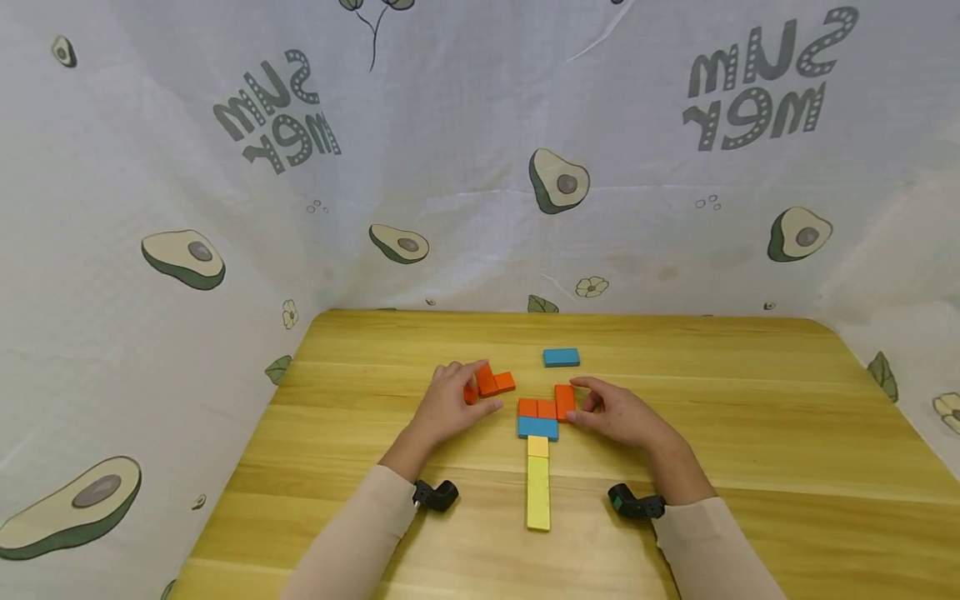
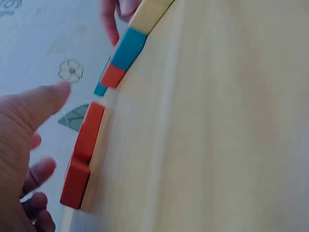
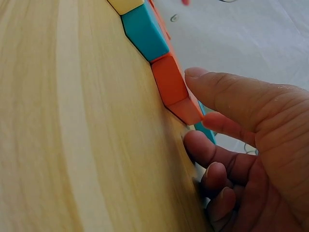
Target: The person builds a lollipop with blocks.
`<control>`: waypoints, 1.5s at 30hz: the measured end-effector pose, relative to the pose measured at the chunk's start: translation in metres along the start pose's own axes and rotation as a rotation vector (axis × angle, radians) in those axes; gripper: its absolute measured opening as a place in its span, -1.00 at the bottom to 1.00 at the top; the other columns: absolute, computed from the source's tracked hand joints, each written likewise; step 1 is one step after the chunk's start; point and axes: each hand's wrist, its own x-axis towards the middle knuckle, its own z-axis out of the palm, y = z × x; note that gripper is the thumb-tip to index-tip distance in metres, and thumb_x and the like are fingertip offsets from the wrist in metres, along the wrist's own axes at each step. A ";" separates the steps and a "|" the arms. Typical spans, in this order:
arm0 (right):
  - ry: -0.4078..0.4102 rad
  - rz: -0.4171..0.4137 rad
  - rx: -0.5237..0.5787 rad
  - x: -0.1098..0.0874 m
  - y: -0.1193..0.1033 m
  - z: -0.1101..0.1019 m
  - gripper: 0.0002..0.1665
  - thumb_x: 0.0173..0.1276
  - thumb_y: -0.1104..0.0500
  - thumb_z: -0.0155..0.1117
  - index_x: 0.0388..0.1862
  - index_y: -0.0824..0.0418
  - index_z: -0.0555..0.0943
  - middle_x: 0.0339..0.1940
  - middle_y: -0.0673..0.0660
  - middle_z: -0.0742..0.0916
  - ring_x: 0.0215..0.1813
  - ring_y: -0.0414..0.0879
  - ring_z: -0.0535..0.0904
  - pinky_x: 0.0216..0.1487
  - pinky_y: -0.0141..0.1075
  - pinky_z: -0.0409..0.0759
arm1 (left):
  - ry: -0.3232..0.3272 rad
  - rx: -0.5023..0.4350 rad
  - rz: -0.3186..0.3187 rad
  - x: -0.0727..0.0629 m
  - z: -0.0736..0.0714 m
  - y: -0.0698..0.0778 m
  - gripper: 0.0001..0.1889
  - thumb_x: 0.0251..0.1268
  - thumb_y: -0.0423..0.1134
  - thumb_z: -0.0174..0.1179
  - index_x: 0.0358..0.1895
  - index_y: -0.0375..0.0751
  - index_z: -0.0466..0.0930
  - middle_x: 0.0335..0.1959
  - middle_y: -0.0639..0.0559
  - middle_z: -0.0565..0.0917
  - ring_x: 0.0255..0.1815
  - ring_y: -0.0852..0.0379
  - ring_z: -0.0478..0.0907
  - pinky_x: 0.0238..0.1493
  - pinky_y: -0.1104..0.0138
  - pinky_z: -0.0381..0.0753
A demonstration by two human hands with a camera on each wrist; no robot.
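Observation:
My right hand (image 1: 618, 412) is at an upright-oriented orange-red block (image 1: 565, 403), thumb at its near end and index finger at its far end. In the right wrist view the thumb tip overlaps the edge of this block (image 3: 170, 79), while the other fingers curl loosely. It stands beside two small orange-red blocks (image 1: 537, 408), which lie against a blue block (image 1: 537, 428). Below follow a small yellow-orange block (image 1: 537, 447) and a long yellow block (image 1: 538, 493). My left hand (image 1: 447, 404), thumb spread from the fingers, is over several loose orange-red blocks (image 1: 487, 380), partly hiding one.
A single blue block (image 1: 561, 357) lies farther back on the wooden table (image 1: 735, 400). Behind the table hangs a white cloth (image 1: 465, 150) printed with avocados. A black wrist camera (image 1: 435, 496) is strapped to each forearm.

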 end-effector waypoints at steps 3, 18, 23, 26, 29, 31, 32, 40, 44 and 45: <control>0.004 0.000 -0.001 0.000 0.000 0.000 -0.21 0.41 -0.12 0.38 0.49 0.18 0.40 -0.14 0.10 0.63 -0.20 -0.07 0.48 -0.16 -0.23 0.46 | -0.025 0.037 -0.088 0.007 -0.002 -0.007 -0.12 0.18 0.27 0.39 0.52 -0.03 0.35 -0.06 -0.02 0.54 -0.07 0.05 0.32 -0.03 0.18 0.43; 0.010 -0.018 -0.002 0.000 0.001 -0.001 -0.23 0.41 -0.10 0.39 0.46 0.19 0.42 -0.16 0.10 0.64 -0.21 -0.08 0.48 -0.15 -0.24 0.46 | 0.002 0.003 -0.182 0.014 0.005 -0.014 -0.25 0.20 0.20 0.40 0.39 -0.08 0.48 -0.05 -0.05 0.59 -0.04 0.02 0.42 0.12 0.07 0.43; 0.010 -0.029 -0.002 -0.001 0.000 -0.001 -0.24 0.41 -0.09 0.39 0.46 0.20 0.42 -0.16 0.09 0.65 -0.22 -0.08 0.48 -0.15 -0.23 0.46 | -0.002 -0.040 -0.200 0.014 0.003 -0.014 -0.26 0.18 0.20 0.42 0.37 -0.08 0.51 -0.06 -0.03 0.60 -0.03 0.03 0.43 0.10 0.09 0.44; 0.010 -0.024 0.003 -0.001 0.000 -0.001 -0.25 0.41 -0.09 0.39 0.46 0.19 0.42 -0.16 0.09 0.64 -0.22 -0.08 0.47 -0.16 -0.23 0.46 | -0.004 -0.077 -0.205 0.014 0.002 -0.015 -0.27 0.17 0.18 0.43 0.36 -0.10 0.53 -0.06 -0.03 0.59 -0.02 0.03 0.44 0.08 0.12 0.46; 0.011 -0.018 0.007 0.000 0.000 -0.001 -0.26 0.42 -0.09 0.38 0.46 0.18 0.42 -0.17 0.09 0.63 -0.22 -0.07 0.47 -0.17 -0.23 0.45 | 0.002 -0.155 -0.209 0.015 0.000 -0.017 -0.28 0.17 0.13 0.46 0.35 -0.14 0.54 -0.06 -0.05 0.58 -0.02 0.02 0.45 0.07 0.14 0.49; 0.010 -0.016 0.008 0.000 0.000 -0.001 -0.26 0.42 -0.08 0.38 0.46 0.18 0.43 -0.16 0.10 0.63 -0.22 -0.07 0.47 -0.17 -0.23 0.45 | 0.008 -0.219 -0.212 0.015 -0.001 -0.017 -0.29 0.17 0.10 0.47 0.34 -0.16 0.54 -0.04 -0.06 0.57 0.00 0.02 0.46 0.06 0.14 0.51; 0.009 -0.015 0.007 0.000 0.000 -0.001 -0.26 0.42 -0.08 0.38 0.46 0.18 0.43 -0.17 0.10 0.63 -0.22 -0.07 0.47 -0.17 -0.23 0.45 | 0.008 -0.245 -0.215 0.015 -0.001 -0.018 -0.30 0.18 0.09 0.47 0.34 -0.15 0.55 -0.03 -0.06 0.56 0.01 0.02 0.46 0.06 0.14 0.51; 0.009 -0.015 -0.001 0.000 0.001 -0.001 -0.27 0.42 -0.09 0.37 0.45 0.17 0.43 -0.17 0.09 0.63 -0.23 -0.07 0.47 -0.18 -0.24 0.44 | -0.069 -0.189 -0.107 0.008 -0.007 -0.009 -0.36 0.13 0.12 0.51 0.28 -0.01 0.61 0.03 -0.02 0.52 0.08 0.02 0.34 0.01 0.16 0.47; 0.005 -0.010 0.000 0.000 0.000 -0.001 -0.27 0.42 -0.10 0.37 0.45 0.17 0.43 -0.17 0.09 0.63 -0.23 -0.08 0.47 -0.18 -0.24 0.44 | -0.148 -0.101 -0.056 0.005 -0.009 0.000 -0.36 0.07 0.18 0.52 0.25 0.08 0.65 0.03 0.05 0.43 0.06 0.05 0.24 -0.06 0.21 0.37; 0.003 -0.009 0.000 0.000 0.000 -0.001 -0.27 0.42 -0.10 0.37 0.45 0.17 0.43 -0.17 0.09 0.63 -0.23 -0.08 0.47 -0.19 -0.24 0.44 | -0.164 -0.081 -0.049 0.004 -0.010 0.002 -0.36 0.06 0.20 0.52 0.24 0.09 0.65 0.02 0.06 0.41 0.06 0.06 0.22 -0.06 0.21 0.35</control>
